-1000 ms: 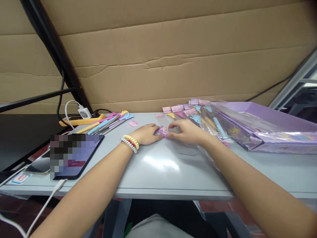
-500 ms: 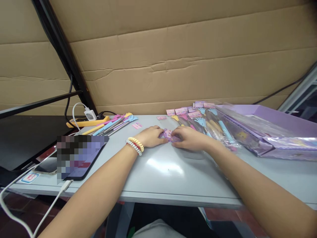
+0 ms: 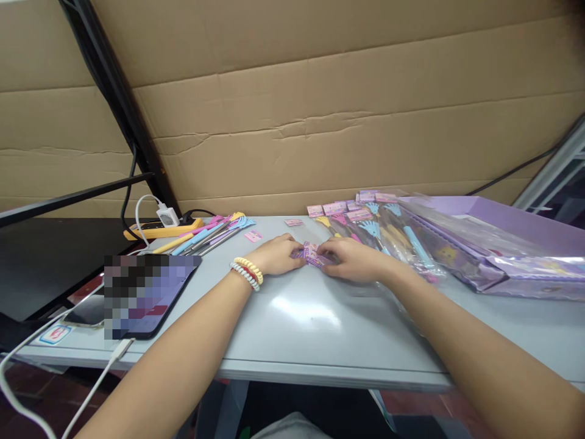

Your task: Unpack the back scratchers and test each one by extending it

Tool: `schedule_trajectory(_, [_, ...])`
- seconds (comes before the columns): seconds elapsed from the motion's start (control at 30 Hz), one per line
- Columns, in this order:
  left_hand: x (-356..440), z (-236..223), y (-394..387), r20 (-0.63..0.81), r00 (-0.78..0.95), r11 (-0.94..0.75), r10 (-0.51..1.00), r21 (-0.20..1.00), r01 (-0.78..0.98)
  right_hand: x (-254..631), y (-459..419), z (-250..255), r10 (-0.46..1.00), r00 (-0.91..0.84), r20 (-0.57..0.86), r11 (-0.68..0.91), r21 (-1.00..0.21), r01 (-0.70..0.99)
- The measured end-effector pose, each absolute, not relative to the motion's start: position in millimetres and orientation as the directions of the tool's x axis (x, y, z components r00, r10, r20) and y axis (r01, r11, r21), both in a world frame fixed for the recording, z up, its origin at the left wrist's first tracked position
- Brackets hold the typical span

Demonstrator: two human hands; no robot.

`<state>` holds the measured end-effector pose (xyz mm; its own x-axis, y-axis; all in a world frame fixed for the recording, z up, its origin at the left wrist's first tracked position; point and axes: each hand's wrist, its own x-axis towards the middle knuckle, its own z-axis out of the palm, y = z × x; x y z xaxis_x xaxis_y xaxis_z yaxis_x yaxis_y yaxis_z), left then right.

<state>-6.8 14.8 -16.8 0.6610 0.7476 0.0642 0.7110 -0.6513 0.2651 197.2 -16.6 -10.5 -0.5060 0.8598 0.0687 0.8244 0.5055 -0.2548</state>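
Between my hands lies a small purple and pink printed header card [image 3: 311,253], low on the table. My left hand [image 3: 278,255] pinches its left end between thumb and fingers. My right hand [image 3: 354,259] is closed on its right end, with fingers bent. Clear plastic film [image 3: 365,288] spreads under and beside my right hand, and its outline is hard to make out. Behind my left fingers are a loose pink card [image 3: 253,236] and another small card [image 3: 293,222]. Packed back scratchers [image 3: 371,229] with hand-shaped heads and printed header cards lie beyond my right hand.
Loose back scratchers [image 3: 205,235] in pink, blue and yellow lie at the left. Near them are a yellow power strip [image 3: 189,228], a tablet [image 3: 169,299] and a white cable [image 3: 122,349]. A purple box [image 3: 530,283] stands at the right. Cardboard [image 3: 320,158] rises behind the table.
The camera view has shifted slightly. Both hands stay on the header card, and my right fingers have lowered and flattened against its right end.
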Motion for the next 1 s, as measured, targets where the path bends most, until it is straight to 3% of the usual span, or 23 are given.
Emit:
schedule_trajectory(0.23, [-9.2,-17.0,14.7,0.078,0.664,-0.658,0.743,0.26,0.706,197.7,-18.9,-7.0,0.865,-0.498,0.057,0.495,-0.255,0.831])
schedule_trajectory(0.47, [-10.3,-17.8,13.1,0.034,0.651,-0.626,0.758,0.317,0.713,199.5,-17.1,-11.4,0.836,-0.528,0.148,0.548,-0.27,0.792])
schedule_trajectory(1.0, [-11.9,-20.9,18.5,0.039,0.724,-0.684,0.688,0.367,0.63,201.2,-17.9,-11.4,0.876,-0.481,0.043,0.478,-0.219,0.851])
